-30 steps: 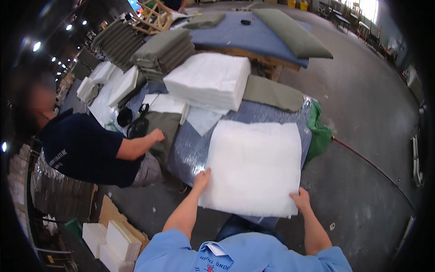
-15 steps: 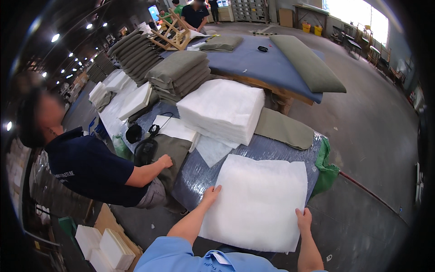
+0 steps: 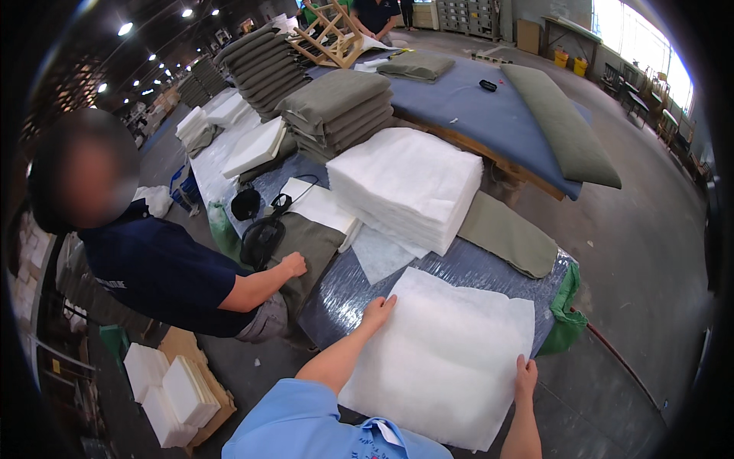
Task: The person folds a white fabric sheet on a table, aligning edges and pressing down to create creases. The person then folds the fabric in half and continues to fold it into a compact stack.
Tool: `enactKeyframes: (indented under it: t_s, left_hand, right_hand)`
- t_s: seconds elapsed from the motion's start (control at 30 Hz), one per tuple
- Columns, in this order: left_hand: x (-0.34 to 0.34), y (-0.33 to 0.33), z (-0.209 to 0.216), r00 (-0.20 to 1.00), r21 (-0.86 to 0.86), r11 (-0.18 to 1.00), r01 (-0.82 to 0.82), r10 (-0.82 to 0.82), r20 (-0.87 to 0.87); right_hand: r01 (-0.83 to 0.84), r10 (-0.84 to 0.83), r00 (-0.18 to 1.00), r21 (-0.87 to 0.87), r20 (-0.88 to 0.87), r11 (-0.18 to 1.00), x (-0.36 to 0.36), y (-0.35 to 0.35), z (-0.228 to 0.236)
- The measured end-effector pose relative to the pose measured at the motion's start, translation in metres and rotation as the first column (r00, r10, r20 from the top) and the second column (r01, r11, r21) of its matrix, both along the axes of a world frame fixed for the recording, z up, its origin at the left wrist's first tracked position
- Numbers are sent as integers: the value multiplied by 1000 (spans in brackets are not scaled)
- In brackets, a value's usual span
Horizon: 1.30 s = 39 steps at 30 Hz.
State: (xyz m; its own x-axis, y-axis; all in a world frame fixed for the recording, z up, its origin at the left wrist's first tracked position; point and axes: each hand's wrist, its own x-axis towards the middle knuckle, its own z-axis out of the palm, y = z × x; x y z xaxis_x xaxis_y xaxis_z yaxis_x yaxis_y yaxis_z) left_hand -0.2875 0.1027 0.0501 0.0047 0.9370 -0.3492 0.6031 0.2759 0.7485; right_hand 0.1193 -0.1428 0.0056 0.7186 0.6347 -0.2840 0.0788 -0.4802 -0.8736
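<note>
We hold one white padding sheet (image 3: 447, 359) by its two sides, over the near end of the plastic-wrapped tabletop (image 3: 340, 298); whether it touches the surface we cannot tell. Our left hand (image 3: 378, 312) is closed narrowly on its left edge near the upper corner, the fingers partly out of sight. Our right hand (image 3: 526, 375) pinches the right edge lower down, its thumb near the border and its other fingertips hard to make out.

Just beyond the sheet we see one thick stack of white sheets (image 3: 405, 183), its layers too tightly pressed to count, with a thin white piece (image 3: 378, 256) poking out below. To its right lies one grey-green panel (image 3: 511, 236), partly covered by the stack.

On our left, one hand of a co-worker (image 3: 293, 265) rests on grey-green fabric (image 3: 310, 249); the other is hidden. Behind are two nearby piles of grey-green cushions, a shorter one (image 3: 336, 111) and a taller one (image 3: 260, 69). A blue tabletop (image 3: 459, 103) farther off bears one long cushion (image 3: 562, 126). Three white blocks (image 3: 189, 390) sit together at lower left. The dark rim cuts off the outer surroundings.
</note>
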Motion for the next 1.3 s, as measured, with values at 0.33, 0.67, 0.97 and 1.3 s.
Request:
enactKeyframes:
  t_s: [0.33,0.67,0.97,1.3]
  left_hand:
    - [-7,11,-22,997,-28,998,-61,62,37]
    - [24,68,-27,996,103,994,23,-14,-88]
    - [30,79,-26,998,-113,993,-21,13,-69]
    - [39,91,-33,993,98,994,-49,59,-102]
  right_hand:
    - [28,-13,996,162,-89,986,7,2,-22]
    - [70,-72,961,15,266,997,36,65,-24]
    - [11,-8,993,23,-115,1000,38,89,-20]
    - [160,-158,959,12,236,987,58,82,-36]
